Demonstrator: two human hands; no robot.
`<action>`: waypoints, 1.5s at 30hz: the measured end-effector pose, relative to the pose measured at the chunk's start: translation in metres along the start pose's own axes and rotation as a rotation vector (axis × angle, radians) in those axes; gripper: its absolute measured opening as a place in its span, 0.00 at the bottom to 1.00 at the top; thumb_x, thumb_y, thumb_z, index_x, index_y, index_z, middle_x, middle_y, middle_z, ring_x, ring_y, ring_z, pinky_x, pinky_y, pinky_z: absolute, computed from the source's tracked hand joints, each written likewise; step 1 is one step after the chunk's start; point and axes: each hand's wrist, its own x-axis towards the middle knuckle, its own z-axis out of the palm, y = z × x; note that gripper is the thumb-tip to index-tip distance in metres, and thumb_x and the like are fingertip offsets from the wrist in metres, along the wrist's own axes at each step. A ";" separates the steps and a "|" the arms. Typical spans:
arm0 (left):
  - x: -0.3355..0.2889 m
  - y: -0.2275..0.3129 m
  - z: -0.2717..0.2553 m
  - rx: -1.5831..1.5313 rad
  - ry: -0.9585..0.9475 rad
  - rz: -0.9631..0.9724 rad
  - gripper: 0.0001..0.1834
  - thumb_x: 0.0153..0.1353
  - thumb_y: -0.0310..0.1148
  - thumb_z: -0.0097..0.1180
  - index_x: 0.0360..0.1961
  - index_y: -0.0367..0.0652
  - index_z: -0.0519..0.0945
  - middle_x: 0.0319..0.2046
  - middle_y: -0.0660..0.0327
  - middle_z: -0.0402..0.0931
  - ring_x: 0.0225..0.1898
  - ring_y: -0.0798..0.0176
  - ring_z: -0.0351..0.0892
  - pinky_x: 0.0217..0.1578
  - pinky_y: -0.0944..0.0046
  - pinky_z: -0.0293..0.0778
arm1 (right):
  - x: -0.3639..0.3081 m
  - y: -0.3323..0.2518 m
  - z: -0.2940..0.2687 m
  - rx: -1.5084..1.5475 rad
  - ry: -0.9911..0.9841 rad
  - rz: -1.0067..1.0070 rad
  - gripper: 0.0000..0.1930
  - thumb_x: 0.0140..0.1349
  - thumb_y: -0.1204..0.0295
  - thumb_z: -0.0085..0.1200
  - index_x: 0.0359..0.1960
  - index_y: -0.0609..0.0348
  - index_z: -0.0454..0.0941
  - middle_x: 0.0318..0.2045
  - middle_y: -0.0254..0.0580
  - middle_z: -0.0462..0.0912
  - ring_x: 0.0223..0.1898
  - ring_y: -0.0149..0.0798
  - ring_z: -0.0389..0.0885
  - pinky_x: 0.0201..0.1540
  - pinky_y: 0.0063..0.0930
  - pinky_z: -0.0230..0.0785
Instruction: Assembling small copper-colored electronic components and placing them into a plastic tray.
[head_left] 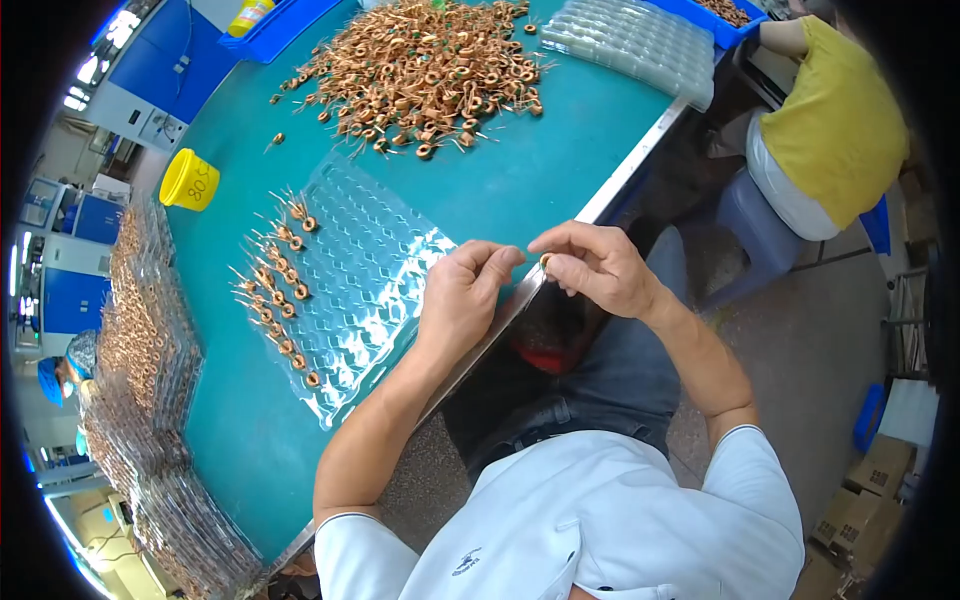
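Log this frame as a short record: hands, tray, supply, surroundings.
left hand: thumb and index finger together, close to right hand; grip contents unclear
right hand: holds a small coil at thumb and fingertips
tray: clear plastic, on green table; coils in rows along left side, rest bare
supply: loose coil pile beyond tray
cup: yellow, left of pile
stacked trays: loaded stacks at table's left; clear stack right of pile
nearby: seated person in yellow, right
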 end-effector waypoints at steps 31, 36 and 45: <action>-0.019 0.002 0.022 -0.528 -0.179 -0.127 0.12 0.67 0.35 0.58 0.40 0.36 0.84 0.25 0.65 0.80 0.19 0.77 0.71 0.19 0.76 0.64 | -0.031 0.014 0.005 -0.059 0.264 -0.062 0.09 0.65 0.74 0.58 0.44 0.65 0.79 0.31 0.36 0.81 0.29 0.24 0.78 0.31 0.17 0.72; -0.020 0.004 0.022 -0.571 -0.137 -0.148 0.11 0.67 0.34 0.57 0.37 0.37 0.84 0.23 0.64 0.79 0.19 0.77 0.71 0.16 0.76 0.63 | -0.028 0.000 0.006 -0.374 0.296 -0.227 0.08 0.60 0.77 0.61 0.40 0.64 0.81 0.29 0.39 0.82 0.27 0.29 0.80 0.30 0.20 0.72; -0.014 0.000 0.023 -0.614 -0.183 -0.169 0.12 0.68 0.35 0.56 0.39 0.36 0.83 0.25 0.63 0.78 0.21 0.75 0.73 0.18 0.76 0.66 | -0.030 -0.001 0.006 -0.334 0.304 -0.167 0.07 0.58 0.78 0.62 0.38 0.63 0.80 0.29 0.41 0.83 0.28 0.32 0.82 0.30 0.23 0.73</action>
